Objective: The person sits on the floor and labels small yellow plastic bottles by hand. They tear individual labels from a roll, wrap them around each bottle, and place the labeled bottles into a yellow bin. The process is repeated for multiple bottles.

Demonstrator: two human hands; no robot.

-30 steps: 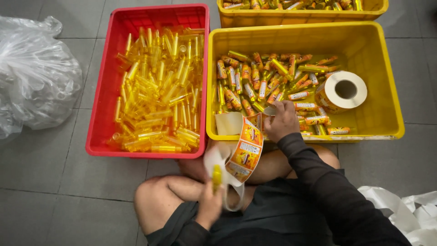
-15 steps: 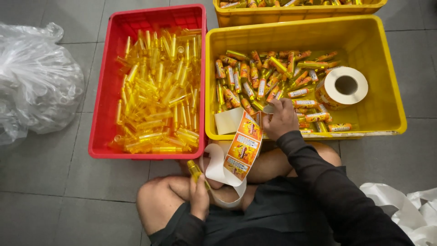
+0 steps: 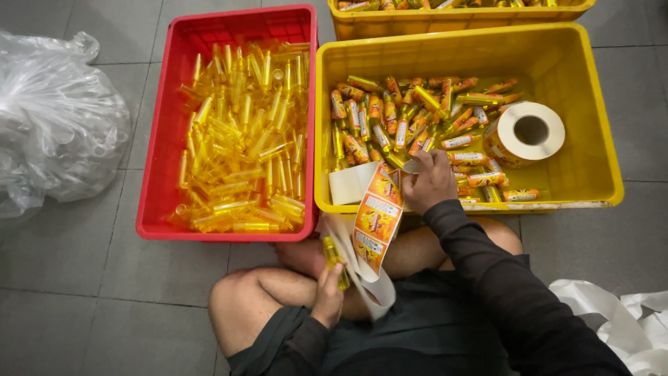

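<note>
Two yellow crates (image 3: pixel 598 139), one red crate (image 3: pixel 156 139)

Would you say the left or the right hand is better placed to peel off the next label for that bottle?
Probably the right hand: it already pinches the top of the label strip at the yellow bin rim, while the left hand is occupied holding the yellow bottle over the lap.

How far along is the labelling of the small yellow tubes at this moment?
Done: a pile of labelled tubes lies in the yellow bin. In hand: the left hand holds one bare tube; the right hand grips the label strip. Left: the red bin holds many unlabelled tubes.
</note>
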